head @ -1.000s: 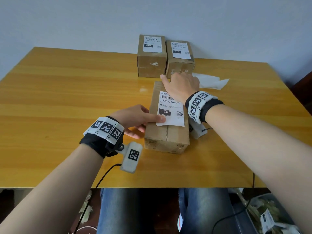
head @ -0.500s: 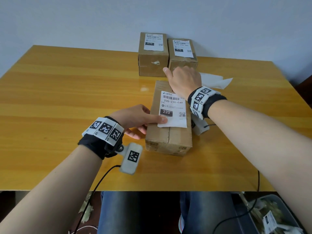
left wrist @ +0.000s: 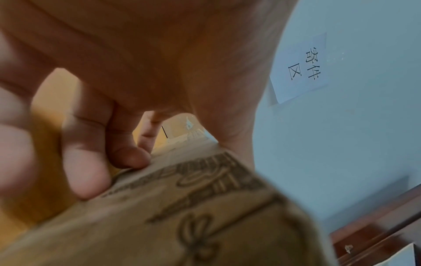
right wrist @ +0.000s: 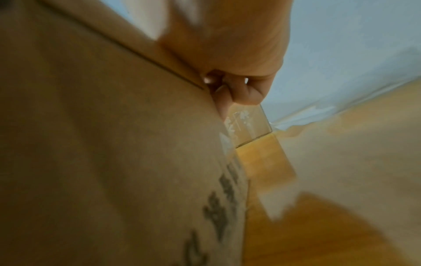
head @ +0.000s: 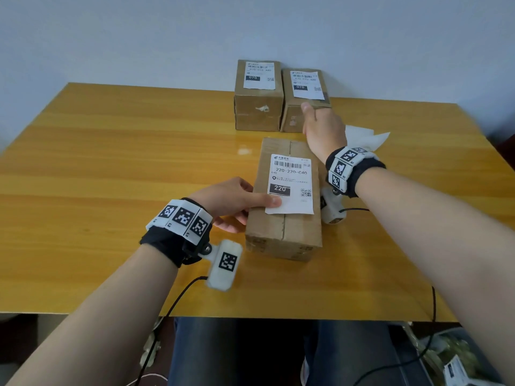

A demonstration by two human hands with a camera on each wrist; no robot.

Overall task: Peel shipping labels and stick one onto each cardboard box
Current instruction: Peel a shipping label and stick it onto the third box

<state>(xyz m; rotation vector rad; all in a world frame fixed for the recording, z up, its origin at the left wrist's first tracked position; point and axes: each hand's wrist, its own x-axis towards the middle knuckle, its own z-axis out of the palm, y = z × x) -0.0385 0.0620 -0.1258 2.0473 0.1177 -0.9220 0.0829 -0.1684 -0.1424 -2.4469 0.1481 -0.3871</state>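
A long cardboard box (head: 284, 235) lies in the middle of the table with a white "220" label (head: 292, 185) on its top. My left hand (head: 250, 210) grips the box's left side, thumb pressing the label's lower left corner; its fingers (left wrist: 86, 162) rest against the side of the box (left wrist: 205, 225). My right hand (head: 323, 129) is over the box's far right corner, close to the right one of two labelled boxes (head: 292, 118) at the back. Its fingers (right wrist: 241, 93) are curled beside the cardboard (right wrist: 114, 144) and hold nothing I can see.
The other labelled box (head: 257, 110) stands left of its neighbour at the wall. White backing sheets (head: 362, 136) lie right of my right hand. The wooden table (head: 111, 162) stretches left. A bin with paper scraps (head: 457, 358) sits below the table's right corner.
My right hand slid forward off the label's top, past the box's far edge toward the back boxes. The left hand and the box stayed put.
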